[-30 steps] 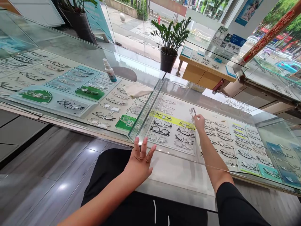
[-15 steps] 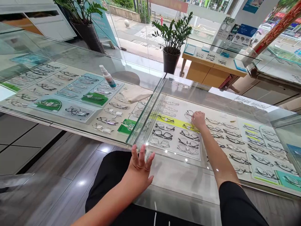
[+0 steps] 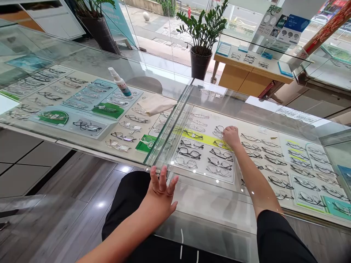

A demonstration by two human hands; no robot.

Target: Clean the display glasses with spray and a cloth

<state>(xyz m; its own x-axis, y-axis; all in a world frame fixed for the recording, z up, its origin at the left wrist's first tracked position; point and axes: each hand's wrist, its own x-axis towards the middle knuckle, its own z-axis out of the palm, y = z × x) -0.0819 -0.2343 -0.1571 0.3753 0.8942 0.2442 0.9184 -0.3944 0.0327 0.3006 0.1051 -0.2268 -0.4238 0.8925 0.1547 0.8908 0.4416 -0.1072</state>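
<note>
My right hand (image 3: 231, 137) reaches inside the glass display case, its fingers closed at the right side of a pair of eyeglasses (image 3: 219, 131) with thin dark rims. The fingertips are partly hidden behind the hand. Below lies a yellow strip (image 3: 206, 138) with more frames on it, and nearer to me a white panel carries several dark and clear eyeglasses (image 3: 189, 153). My left hand (image 3: 161, 195) is at the front edge of the case, near the joint between two glass sections, its fingers spread and holding nothing.
On the left glass top stand a spray bottle (image 3: 120, 82) and a beige cloth (image 3: 156, 105). Rows of eyeglasses fill both case sections. A glass seam (image 3: 172, 117) divides them. Potted plants (image 3: 201, 60) and a wooden display table (image 3: 246, 73) stand beyond.
The view has shifted slightly. My right hand stays at the same eyeglasses, and my left hand remains spread at the case's front edge.
</note>
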